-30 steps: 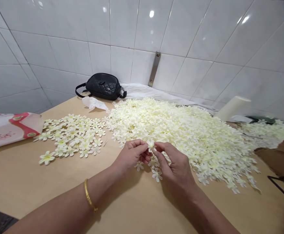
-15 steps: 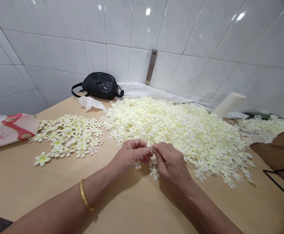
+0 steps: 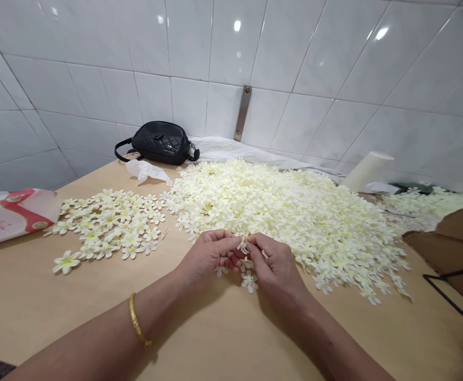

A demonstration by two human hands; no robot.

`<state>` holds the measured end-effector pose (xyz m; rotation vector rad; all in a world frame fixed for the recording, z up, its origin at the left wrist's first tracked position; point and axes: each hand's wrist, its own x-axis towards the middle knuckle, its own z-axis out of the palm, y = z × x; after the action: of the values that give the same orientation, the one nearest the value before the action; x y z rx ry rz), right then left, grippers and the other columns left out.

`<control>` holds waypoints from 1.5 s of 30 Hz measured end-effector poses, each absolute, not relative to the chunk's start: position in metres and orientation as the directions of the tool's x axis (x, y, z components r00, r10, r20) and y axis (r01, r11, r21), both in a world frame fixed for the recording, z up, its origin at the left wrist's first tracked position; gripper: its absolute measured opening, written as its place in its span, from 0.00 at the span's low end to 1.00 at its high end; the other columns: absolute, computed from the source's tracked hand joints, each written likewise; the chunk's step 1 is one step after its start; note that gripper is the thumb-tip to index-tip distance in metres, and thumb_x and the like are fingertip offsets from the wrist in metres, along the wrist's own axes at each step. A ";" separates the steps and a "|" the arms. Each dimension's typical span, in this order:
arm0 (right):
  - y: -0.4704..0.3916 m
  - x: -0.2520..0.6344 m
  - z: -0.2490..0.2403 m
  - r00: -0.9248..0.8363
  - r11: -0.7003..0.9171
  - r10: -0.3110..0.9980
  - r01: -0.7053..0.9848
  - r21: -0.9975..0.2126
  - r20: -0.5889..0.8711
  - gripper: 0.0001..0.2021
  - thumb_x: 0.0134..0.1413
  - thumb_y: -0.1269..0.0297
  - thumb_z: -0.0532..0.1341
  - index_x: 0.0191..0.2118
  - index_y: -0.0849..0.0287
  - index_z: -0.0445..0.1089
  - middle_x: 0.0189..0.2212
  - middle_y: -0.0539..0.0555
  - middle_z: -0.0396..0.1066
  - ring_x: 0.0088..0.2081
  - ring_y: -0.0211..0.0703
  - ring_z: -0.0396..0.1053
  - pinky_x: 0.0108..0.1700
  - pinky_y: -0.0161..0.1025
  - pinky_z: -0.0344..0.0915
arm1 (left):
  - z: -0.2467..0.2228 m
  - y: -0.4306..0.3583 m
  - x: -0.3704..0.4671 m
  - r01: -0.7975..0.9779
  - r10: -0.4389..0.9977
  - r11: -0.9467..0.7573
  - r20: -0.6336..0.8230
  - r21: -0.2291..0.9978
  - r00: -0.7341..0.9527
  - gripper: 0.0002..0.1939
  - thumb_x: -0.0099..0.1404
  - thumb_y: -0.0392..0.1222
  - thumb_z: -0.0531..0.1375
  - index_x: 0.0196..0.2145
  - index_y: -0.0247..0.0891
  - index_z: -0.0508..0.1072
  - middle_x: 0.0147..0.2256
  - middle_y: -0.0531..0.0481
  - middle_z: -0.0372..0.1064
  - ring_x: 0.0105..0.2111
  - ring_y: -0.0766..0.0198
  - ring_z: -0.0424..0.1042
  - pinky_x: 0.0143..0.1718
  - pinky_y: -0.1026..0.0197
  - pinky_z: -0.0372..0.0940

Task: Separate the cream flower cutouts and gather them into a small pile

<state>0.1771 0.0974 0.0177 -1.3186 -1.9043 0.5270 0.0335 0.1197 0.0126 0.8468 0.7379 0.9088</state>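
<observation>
Left hand (image 3: 210, 255) and right hand (image 3: 278, 265) pinch one flower (image 3: 243, 245).
A slip might drop it toward the table's (image 3: 199, 341) front edge.

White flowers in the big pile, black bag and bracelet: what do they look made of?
Flower pile: probably thin fabric or plastic, matte; the blossoms look nearly identical, but which material is open.
Black bag: likely leather or imitation leather, softly glossy; highlights show on its quilted front.
Bracelet: seemingly metal, gold-coloured, shiny; its surface catches light, though solid or plated cannot be told.
</observation>
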 end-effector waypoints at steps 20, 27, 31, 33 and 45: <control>0.096 0.170 0.015 -0.095 0.217 0.976 0.429 -0.877 0.195 0.12 0.53 0.62 0.51 0.25 0.61 0.65 0.21 0.50 0.64 0.25 0.36 0.61 0.26 0.32 0.56 | 0.018 0.118 0.033 -0.342 0.903 0.342 -0.206 0.875 0.376 0.08 0.47 0.36 0.62 0.21 0.33 0.64 0.17 0.50 0.66 0.16 0.71 0.63 0.18 0.68 0.56; 0.097 0.169 0.015 -0.115 0.185 0.981 0.332 -0.925 0.155 0.12 0.54 0.61 0.49 0.25 0.61 0.63 0.21 0.50 0.64 0.24 0.36 0.61 0.25 0.32 0.56 | 0.016 0.119 0.034 -0.341 0.912 0.323 -0.194 0.883 0.362 0.07 0.46 0.34 0.60 0.20 0.34 0.63 0.17 0.50 0.66 0.16 0.71 0.62 0.18 0.68 0.55; 0.098 0.175 0.025 -0.057 0.230 0.972 0.405 -0.885 0.227 0.11 0.53 0.62 0.51 0.24 0.60 0.62 0.20 0.49 0.63 0.23 0.36 0.60 0.26 0.32 0.56 | 0.016 0.119 0.034 -0.367 0.924 0.322 -0.205 0.873 0.324 0.07 0.47 0.34 0.60 0.19 0.34 0.62 0.17 0.51 0.65 0.16 0.71 0.62 0.19 0.68 0.56; 0.103 0.184 0.033 0.003 0.295 0.939 0.506 -0.810 0.344 0.11 0.53 0.63 0.51 0.24 0.60 0.61 0.19 0.49 0.62 0.24 0.36 0.60 0.26 0.33 0.56 | 0.016 0.120 0.034 -0.377 0.935 0.311 -0.208 0.872 0.289 0.07 0.47 0.34 0.59 0.19 0.34 0.62 0.17 0.51 0.65 0.16 0.71 0.62 0.20 0.67 0.57; 0.153 0.216 0.047 -0.169 0.307 0.677 0.949 -0.067 0.716 0.08 0.52 0.69 0.51 0.36 0.61 0.65 0.32 0.58 0.65 0.36 0.46 0.61 0.37 0.42 0.54 | 0.009 0.125 0.032 -0.420 0.949 0.280 -0.185 0.863 0.254 0.08 0.48 0.36 0.60 0.20 0.34 0.63 0.17 0.51 0.65 0.16 0.72 0.62 0.20 0.67 0.56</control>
<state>0.2160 0.1531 0.0475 -1.4417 -1.9238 -0.5334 0.0319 0.1250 0.0095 0.7885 0.8282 1.0739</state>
